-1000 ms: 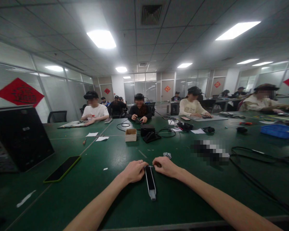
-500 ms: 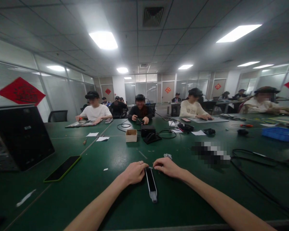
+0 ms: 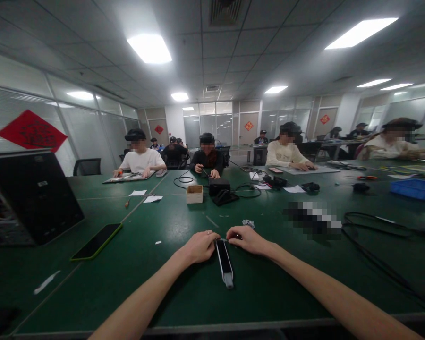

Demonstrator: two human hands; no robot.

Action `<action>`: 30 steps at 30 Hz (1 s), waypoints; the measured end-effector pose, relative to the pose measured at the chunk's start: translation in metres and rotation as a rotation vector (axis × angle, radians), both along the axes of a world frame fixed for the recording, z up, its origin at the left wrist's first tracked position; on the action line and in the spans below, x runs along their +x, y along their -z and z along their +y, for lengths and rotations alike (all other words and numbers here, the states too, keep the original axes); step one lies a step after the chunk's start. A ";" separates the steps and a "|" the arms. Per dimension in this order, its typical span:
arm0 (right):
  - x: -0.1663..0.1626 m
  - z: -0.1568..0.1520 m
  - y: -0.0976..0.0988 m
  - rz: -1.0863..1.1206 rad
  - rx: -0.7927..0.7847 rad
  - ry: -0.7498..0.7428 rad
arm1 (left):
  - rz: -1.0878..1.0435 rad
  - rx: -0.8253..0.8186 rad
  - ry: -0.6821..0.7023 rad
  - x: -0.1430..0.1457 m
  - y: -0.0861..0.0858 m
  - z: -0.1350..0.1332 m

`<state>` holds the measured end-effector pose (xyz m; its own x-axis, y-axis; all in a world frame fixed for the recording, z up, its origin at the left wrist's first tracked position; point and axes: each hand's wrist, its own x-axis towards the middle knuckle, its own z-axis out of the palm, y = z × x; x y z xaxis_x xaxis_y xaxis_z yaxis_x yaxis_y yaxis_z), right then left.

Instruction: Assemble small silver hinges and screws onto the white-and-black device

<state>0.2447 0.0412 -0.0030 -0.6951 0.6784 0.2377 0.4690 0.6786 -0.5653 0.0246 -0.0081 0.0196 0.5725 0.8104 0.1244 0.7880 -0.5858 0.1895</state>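
Note:
A slim bar-shaped device (image 3: 224, 259) with a black face, pale edges and a grey near end lies on the green table, pointing away from me. My left hand (image 3: 201, 246) is closed at its far left end, thumb and fingers gripping there. Across from it, my right hand (image 3: 247, 240) has its fingers curled into a pinch by the far right corner. Whatever is between those right fingertips is too small to make out. A crumpled silvery scrap (image 3: 248, 223) lies just beyond the right hand.
To the left are a green-cased phone (image 3: 97, 242) and a black computer tower (image 3: 35, 198). Ahead stand a small open box (image 3: 194, 194) and a black device (image 3: 218, 188). Cables (image 3: 378, 264) and a blue tray (image 3: 415, 190) are at right. Several people sit across the table.
The view has tipped down a little, so the table's near edge shows more. Both hands stay at the device's far end, with only slight finger movement.

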 end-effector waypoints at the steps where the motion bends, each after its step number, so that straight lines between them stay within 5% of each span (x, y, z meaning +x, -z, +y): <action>1: 0.000 0.001 0.001 0.002 -0.005 -0.005 | -0.002 0.002 -0.001 0.000 0.001 0.001; 17: -0.004 0.004 0.006 0.108 -0.076 0.014 | -0.258 -0.168 -0.209 0.015 0.005 0.001; 24: -0.003 0.002 0.001 0.294 -0.346 -0.010 | -0.530 -0.409 -0.174 0.005 0.008 0.005; 30: -0.004 0.002 0.004 0.506 -0.573 -0.039 | -1.008 -0.800 -0.137 0.012 0.011 0.001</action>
